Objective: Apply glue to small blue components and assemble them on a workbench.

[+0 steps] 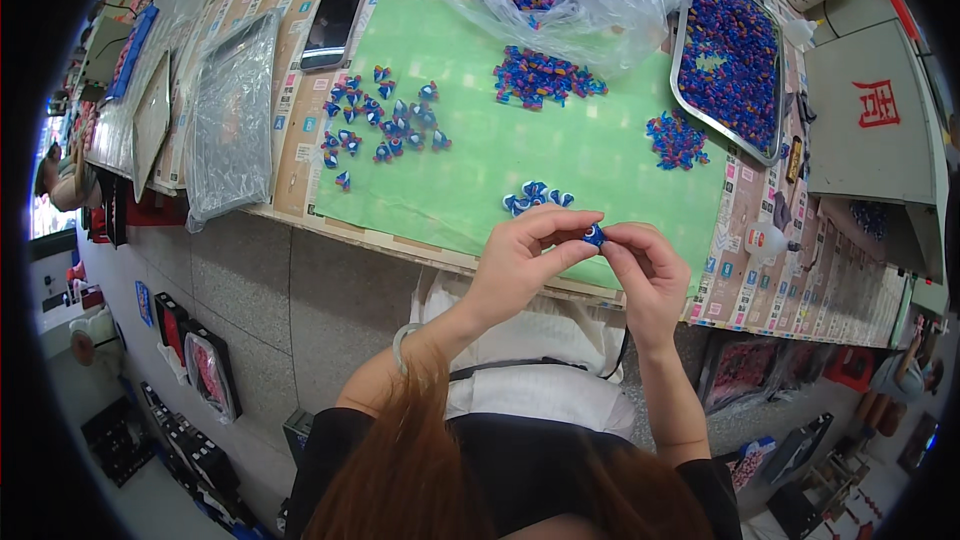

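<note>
My left hand (525, 258) and my right hand (648, 268) meet at the near edge of the green sheet (440, 210). Between their thumbs and forefingers they pinch a small blue-and-white plastic piece (593, 235); its exact kind is too small to tell. Just beyond my left hand lies a little cluster of similar blue-and-white pieces (537, 197). Farther left, several blue, white and red pieces (400, 125) are spread over the sheet. A small pile of blue and red pieces (677, 140) sits to the right, with a larger pile (540, 78) at the back.
A metal tray (680, 90) full of blue, red and orange pieces stands at the right. Behind the larger pile is a clear plastic bag (610, 0). A phone (336, 22) and a plastic-wrapped flat panel (235, 120) lie left; a grey metal box (870, 110) stands far right.
</note>
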The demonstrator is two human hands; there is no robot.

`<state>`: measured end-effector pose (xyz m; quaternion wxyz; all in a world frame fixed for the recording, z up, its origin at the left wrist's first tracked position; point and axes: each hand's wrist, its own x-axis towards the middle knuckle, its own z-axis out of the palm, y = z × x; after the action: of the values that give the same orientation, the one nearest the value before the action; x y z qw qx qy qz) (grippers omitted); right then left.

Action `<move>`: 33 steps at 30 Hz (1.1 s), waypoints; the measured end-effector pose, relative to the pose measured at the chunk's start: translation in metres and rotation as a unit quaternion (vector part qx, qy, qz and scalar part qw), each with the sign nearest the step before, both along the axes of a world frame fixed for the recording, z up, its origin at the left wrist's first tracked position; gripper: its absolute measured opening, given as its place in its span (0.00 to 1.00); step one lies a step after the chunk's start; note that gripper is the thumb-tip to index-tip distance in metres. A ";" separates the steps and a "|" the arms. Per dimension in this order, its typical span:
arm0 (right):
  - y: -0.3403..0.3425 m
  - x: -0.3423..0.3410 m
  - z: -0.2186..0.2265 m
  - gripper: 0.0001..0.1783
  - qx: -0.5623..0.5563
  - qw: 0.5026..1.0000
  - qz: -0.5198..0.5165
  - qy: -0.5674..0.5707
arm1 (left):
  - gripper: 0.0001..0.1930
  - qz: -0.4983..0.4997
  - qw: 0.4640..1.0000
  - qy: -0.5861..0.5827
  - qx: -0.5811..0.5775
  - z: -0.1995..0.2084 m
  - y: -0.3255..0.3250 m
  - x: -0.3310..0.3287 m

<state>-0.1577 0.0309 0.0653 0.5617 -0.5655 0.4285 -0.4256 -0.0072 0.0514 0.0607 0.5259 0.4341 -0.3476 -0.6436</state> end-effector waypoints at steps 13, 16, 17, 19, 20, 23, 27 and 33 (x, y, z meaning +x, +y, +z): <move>0.003 0.001 0.007 0.07 0.209 0.964 -0.028 -0.162 | 0.11 -0.006 1.000 -0.024 -0.014 0.004 -0.002 0.002; 0.007 0.004 0.013 0.07 0.202 0.965 -0.050 -0.159 | 0.09 -0.004 0.997 0.062 0.040 0.003 -0.001 0.000; 0.009 0.005 0.015 0.07 0.155 0.980 -0.051 -0.116 | 0.08 0.002 0.990 0.124 0.071 0.002 0.000 -0.002; 0.011 0.004 0.013 0.07 0.107 0.990 -0.051 -0.072 | 0.08 0.003 0.987 0.143 0.073 -0.002 0.002 -0.005; 0.011 0.001 0.009 0.07 0.073 0.995 -0.039 -0.052 | 0.08 0.004 0.984 0.161 0.075 -0.003 0.002 -0.006; 0.012 -0.002 0.007 0.06 0.014 1.000 -0.022 -0.005 | 0.07 -0.011 0.984 0.160 0.083 -0.002 0.003 -0.005; 0.011 0.000 0.009 0.06 -0.034 0.996 -0.066 0.041 | 0.08 -0.034 0.980 0.172 0.089 -0.004 0.000 -0.007; 0.000 -0.031 -0.009 0.22 -0.279 0.901 -0.264 0.202 | 0.07 0.008 0.942 0.294 0.163 -0.015 -0.004 0.003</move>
<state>-0.1882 0.0310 0.0563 0.1496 -0.6390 0.5300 -0.5369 -0.0041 0.0477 0.0457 0.5321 0.3083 -0.0646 -0.7859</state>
